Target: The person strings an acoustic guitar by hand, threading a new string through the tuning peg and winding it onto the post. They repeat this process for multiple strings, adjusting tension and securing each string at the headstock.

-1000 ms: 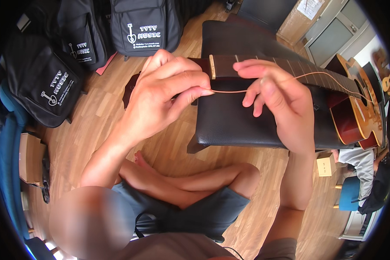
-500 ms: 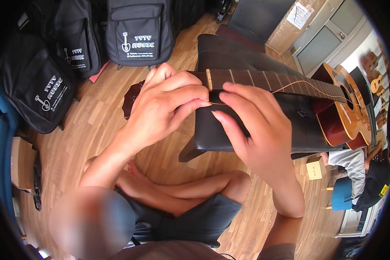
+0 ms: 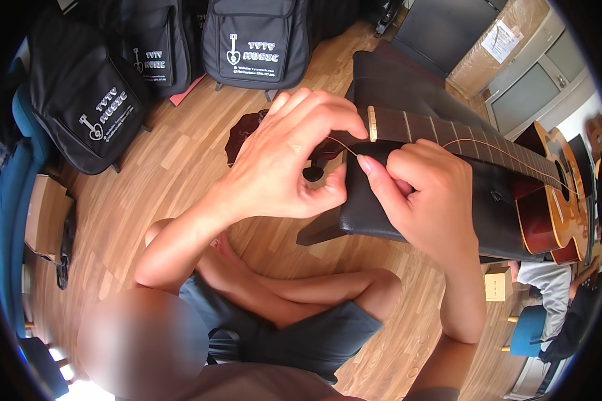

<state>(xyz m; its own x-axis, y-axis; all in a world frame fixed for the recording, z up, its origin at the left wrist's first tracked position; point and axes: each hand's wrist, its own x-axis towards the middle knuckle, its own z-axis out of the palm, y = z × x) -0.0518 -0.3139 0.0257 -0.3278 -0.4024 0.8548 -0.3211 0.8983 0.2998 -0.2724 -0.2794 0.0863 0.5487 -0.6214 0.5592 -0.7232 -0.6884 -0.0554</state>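
An acoustic guitar (image 3: 532,220) lies across a black padded bench (image 3: 408,217), its neck (image 3: 441,130) toward me. My right hand (image 3: 428,194) pinches a thin copper-coloured guitar string (image 3: 344,145) between thumb and curled fingers, just below the pale nut (image 3: 372,124). One stretch of string runs from there toward the headstock (image 3: 244,137); another loops over the fretboard to the body. My left hand (image 3: 284,157) is over the headstock, thumb and index finger apart. A dark tuning peg (image 3: 313,174) shows between them. My left hand hides much of the headstock.
Several black gig bags (image 3: 257,50) stand at the far left on the wooden floor (image 3: 180,160). A cardboard box (image 3: 47,217) is at left by a blue seat. At right are a small box (image 3: 498,284), a blue stool (image 3: 525,331) and another person's sleeve (image 3: 547,284).
My left thumb and index finger have parted from the string, and my right fingers have closed on it. The whole view has shifted, moving the guitar and bags rightward in the picture.
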